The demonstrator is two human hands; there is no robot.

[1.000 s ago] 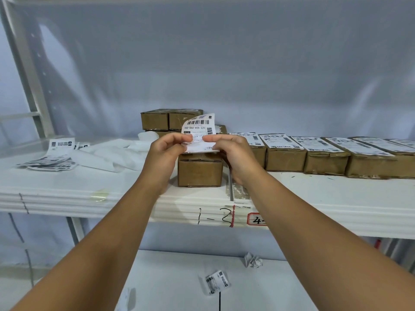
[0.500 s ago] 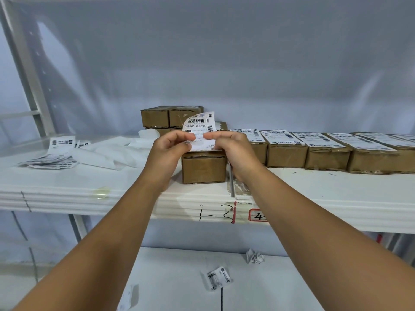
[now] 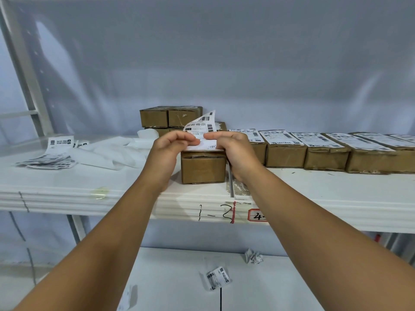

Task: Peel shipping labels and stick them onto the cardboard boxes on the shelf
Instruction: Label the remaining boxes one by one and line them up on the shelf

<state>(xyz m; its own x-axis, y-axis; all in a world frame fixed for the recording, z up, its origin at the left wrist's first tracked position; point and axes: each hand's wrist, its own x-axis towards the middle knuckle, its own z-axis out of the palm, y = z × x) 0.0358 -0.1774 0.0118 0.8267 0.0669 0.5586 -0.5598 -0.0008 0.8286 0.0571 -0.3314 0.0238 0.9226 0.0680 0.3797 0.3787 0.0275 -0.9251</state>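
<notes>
The left hand (image 3: 170, 151) and right hand (image 3: 235, 153) each pinch the shipping label (image 3: 199, 126) between thumb and fingers (image 3: 190, 140), over the bare box (image 3: 203, 169) on the shelf (image 3: 314, 194). The labelled boxes (image 3: 285, 151) run toward 3 o'clock. The label's curled top could likely fold, stick to itself, or land crooked.

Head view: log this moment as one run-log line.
step: peeling, not yet stuck | left hand: pinches shipping label | right hand: pinches shipping label | cardboard box: below hands | labelled boxes: row at right
</notes>
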